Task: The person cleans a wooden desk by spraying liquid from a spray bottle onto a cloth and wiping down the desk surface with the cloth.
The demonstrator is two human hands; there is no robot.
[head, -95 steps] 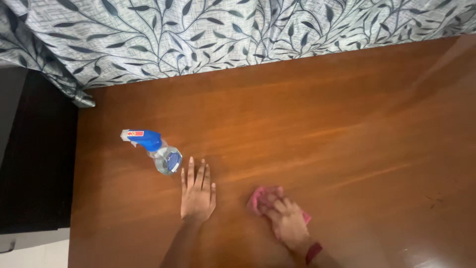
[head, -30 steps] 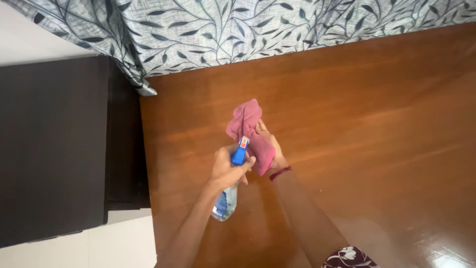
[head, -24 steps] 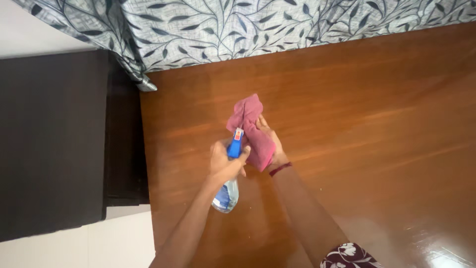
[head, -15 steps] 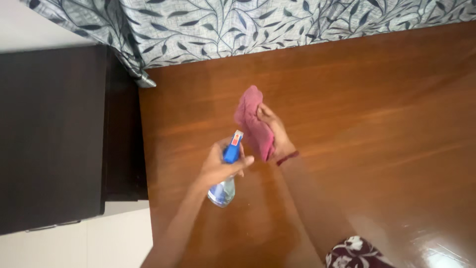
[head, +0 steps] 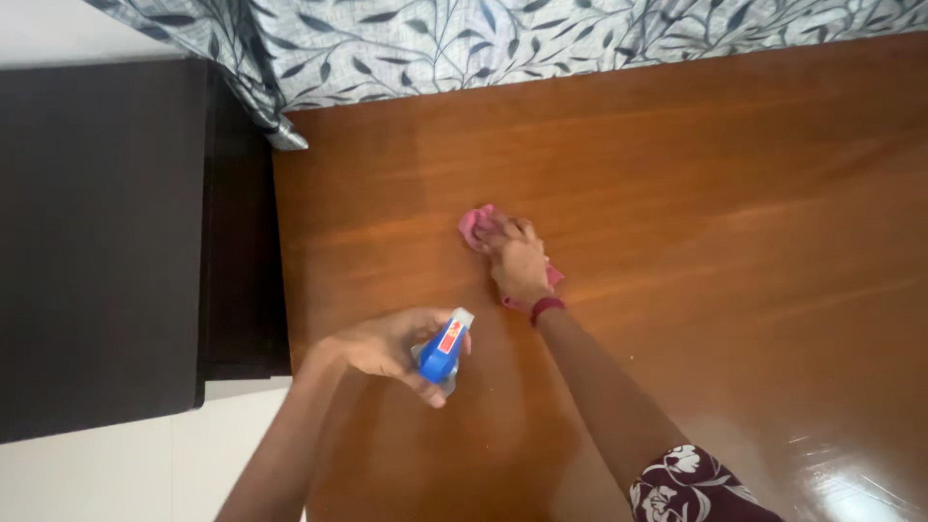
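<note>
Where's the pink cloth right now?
Head view, centre: the crumpled pink cloth lies flat on the brown wooden table under the right hand, up-right of the left hand.

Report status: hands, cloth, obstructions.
Left hand grips blue-topped spray bottle. Right hand presses crumpled pink cloth on brown wooden tabletop. Nothing obstructing.

— Where did the cloth (head: 476,224) lie?
— On the surface (head: 725,242), under the right hand (head: 517,261).
— And the spray bottle (head: 442,353)?
— At seven o'clock from the cloth, in the left hand (head: 382,343).
</note>
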